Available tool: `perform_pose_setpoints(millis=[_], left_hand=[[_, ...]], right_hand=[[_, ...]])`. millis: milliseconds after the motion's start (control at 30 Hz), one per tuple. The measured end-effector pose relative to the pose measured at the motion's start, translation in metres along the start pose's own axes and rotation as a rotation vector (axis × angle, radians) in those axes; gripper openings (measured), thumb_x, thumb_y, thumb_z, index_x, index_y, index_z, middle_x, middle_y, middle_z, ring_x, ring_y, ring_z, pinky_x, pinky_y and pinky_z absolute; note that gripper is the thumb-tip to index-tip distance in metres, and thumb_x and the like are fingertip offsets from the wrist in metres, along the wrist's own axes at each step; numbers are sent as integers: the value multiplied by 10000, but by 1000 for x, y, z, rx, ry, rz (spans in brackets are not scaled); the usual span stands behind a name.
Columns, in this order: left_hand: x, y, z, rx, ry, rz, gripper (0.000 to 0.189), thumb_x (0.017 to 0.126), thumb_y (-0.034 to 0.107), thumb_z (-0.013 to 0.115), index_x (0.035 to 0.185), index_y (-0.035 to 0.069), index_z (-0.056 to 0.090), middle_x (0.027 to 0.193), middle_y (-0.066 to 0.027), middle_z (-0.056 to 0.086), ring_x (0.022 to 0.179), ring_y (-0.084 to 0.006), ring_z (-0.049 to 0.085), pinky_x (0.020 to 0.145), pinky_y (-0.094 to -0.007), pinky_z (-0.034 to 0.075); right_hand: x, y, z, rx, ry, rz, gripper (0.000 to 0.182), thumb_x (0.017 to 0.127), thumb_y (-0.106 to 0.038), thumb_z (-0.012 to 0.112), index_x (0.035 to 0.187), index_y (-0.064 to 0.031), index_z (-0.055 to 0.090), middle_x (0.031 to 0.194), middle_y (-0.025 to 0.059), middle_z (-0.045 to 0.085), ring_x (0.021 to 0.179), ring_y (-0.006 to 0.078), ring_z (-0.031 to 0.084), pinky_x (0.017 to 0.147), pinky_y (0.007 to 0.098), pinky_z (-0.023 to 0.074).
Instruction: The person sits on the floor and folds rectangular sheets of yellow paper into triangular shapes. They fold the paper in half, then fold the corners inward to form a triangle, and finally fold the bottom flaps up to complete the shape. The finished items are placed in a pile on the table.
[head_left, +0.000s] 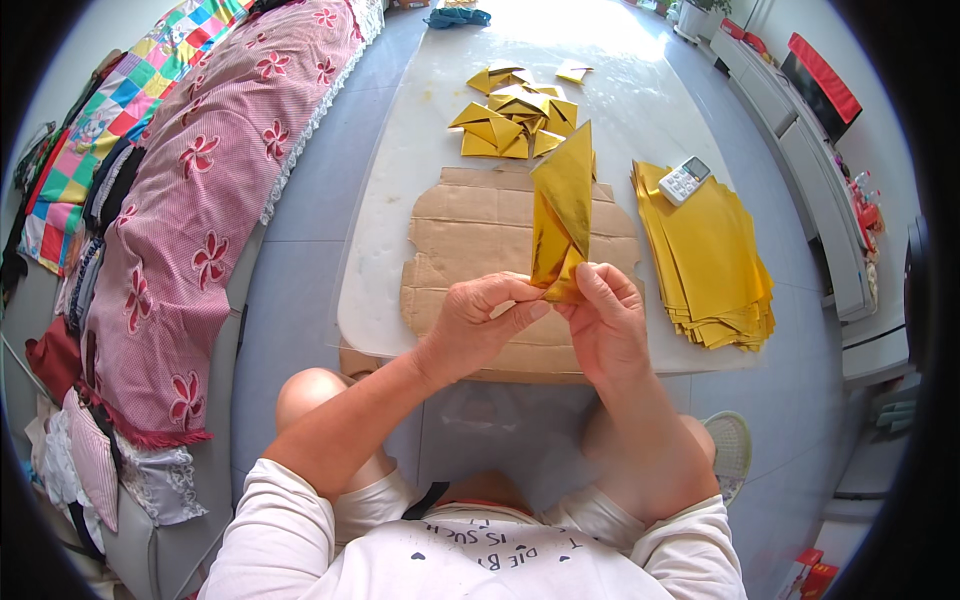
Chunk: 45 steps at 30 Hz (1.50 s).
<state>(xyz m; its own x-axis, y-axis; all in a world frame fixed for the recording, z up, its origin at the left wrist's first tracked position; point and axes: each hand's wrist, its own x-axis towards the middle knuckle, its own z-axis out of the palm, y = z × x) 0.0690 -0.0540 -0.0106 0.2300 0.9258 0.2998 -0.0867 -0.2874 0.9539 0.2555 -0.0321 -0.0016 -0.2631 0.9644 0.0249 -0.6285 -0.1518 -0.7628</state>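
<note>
A partly folded strip of shiny gold paper (562, 195) stands upright between my hands, above a flattened piece of brown cardboard (472, 225). My left hand (491, 311) pinches its lower left corner between thumb and fingers. At the lower right corner, the thumb and fingers of my right hand (609, 315) grip the folded end. Beyond the cardboard lies a loose heap of folded gold paper pieces (487, 131), with one more piece (574, 71) a little apart. To the right is a stack of flat gold paper sheets (705, 255), and a white remote control (684, 181) rests on it.
The pale table (375, 300) has a clear cover overhanging its edge. A teal cloth (457, 17) lies at the far end. On the left stands a sofa with a pink flowered cover (217, 187) and clothes; on the right, a long grey cabinet (821, 202). A round woven item (731, 450) is beside my right knee.
</note>
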Motion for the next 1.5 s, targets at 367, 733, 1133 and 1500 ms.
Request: perform_pose_setpoints(millis=[367,733,1133,1500], left_hand=[[2,-6,20,-251,271,-40,351,945,-22,670,1267,20,536,1091,-74,693,1009,-138,673,888,-276,559],[-3,8,12,-131,294,-84,839,904,4,725,1580,17,228,1009,-55,691,963,-111,670,898,-267,524],[-5,13,10,-6,293,-101,813,878,22,757,1549,-9,299,928,-32,686,922,-107,678,911,-292,530],[4,3,5,-521,188,-298,363,907,67,730,1242,8,603,1001,-41,704,917,-123,664,835,-309,558]], right_hand=[[-2,13,18,-139,172,-115,151,960,-180,723,932,-66,627,874,34,699,765,92,642,692,248,496],[-2,18,19,-145,110,-191,116,963,-135,711,950,-82,608,880,16,688,781,85,643,682,241,499],[-3,22,19,-139,150,-188,126,951,-85,715,974,-88,591,887,10,684,781,77,643,688,238,501],[-3,24,16,-246,192,-257,158,926,-22,727,965,-84,587,887,-15,648,781,49,603,725,209,491]])
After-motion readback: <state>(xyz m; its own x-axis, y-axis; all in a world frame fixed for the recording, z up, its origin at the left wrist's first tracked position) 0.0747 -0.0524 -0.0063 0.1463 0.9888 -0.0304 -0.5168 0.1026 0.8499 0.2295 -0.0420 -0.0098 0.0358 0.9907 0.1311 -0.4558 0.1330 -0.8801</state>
